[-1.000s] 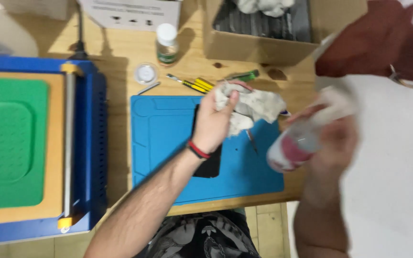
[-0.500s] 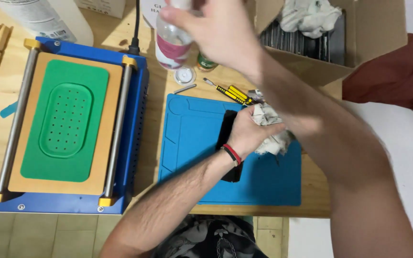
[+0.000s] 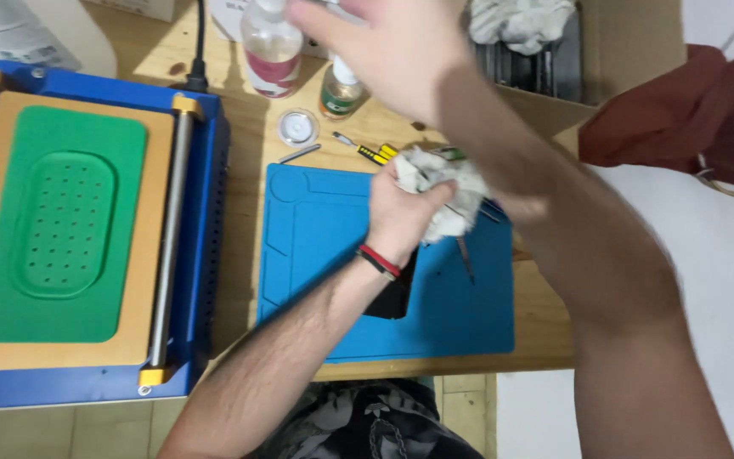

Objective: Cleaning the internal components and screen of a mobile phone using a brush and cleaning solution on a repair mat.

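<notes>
A pale wooden table (image 3: 239, 183) stands over a tiled floor (image 3: 61, 429).

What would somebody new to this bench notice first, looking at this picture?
Probably the big blue machine with its green perforated pad, filling the left side of the wooden bench. Next, the left hand clutching a crumpled white cloth over the blue work mat at centre. The blurred right hand reaches across the top, beside a clear bottle with a red label.
</notes>
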